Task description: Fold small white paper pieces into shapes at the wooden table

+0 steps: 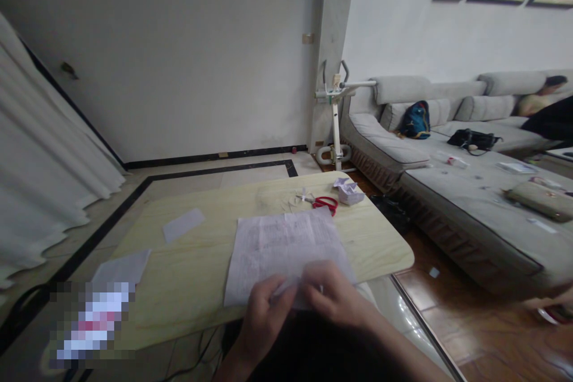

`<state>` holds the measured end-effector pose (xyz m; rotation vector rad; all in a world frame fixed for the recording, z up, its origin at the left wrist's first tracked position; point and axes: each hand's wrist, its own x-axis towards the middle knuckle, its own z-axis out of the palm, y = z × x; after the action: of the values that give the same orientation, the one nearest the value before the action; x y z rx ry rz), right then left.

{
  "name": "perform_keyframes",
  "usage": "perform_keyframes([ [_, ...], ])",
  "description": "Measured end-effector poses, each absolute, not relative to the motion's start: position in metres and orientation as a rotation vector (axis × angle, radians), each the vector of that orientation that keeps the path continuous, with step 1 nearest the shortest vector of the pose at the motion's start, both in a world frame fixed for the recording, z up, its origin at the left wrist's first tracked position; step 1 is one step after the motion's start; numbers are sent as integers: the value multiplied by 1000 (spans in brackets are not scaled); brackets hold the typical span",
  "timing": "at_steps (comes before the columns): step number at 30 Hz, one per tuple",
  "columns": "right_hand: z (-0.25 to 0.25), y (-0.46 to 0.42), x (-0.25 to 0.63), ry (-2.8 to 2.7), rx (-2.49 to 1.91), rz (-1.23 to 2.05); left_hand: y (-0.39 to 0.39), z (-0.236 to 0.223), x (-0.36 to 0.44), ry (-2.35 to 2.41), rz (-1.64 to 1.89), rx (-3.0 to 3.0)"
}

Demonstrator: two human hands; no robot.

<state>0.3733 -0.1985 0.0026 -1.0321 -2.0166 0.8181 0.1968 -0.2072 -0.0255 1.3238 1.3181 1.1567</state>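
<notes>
A large creased sheet of paper (280, 245) with faint print lies on the near side of the table. My left hand (267, 310) is closed at the sheet's near edge, thumb and fingers pinching white paper. Just to its right, my right hand (329, 291) is also closed on the paper, fingers curled and slightly blurred. Whether the pinched part is the sheet's own edge or a separate piece, I cannot tell. Beyond the sheet lie scissors with red handles (326, 204) and a crumpled paper (349, 191).
The pale wooden table (192, 274) has rounded corners. On its left are a small paper slip (183, 225), another paper (123, 265) and a pixelated patch. Right of it stands a grey sofa (474, 209) with bags and a person (539, 98). Exercise equipment (335, 125) stands behind.
</notes>
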Motion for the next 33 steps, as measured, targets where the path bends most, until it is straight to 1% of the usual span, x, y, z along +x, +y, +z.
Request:
perform_keyframes([
  [3,3,-198,373,-2011,-1089,786,-205,-30,195,1321,1156,1311],
  [7,3,-196,372,-1990,-1089,761,-203,-25,196,1231,1067,1368],
  [13,0,-198,373,-1929,-1034,815,-202,-13,197,1157,1044,1409],
  [22,0,-199,372,-1748,-1183,865,-197,-3,191,1155,1059,1657],
  [27,-2,-199,373,-1791,-1227,864,-197,-4,192,1169,1078,1600],
  [30,-6,-199,373,-1795,-1230,864,-196,-7,191,1224,1140,1456],
  [33,-6,-200,374,-1752,-1252,865,-193,-9,188,1208,1126,1348],
])
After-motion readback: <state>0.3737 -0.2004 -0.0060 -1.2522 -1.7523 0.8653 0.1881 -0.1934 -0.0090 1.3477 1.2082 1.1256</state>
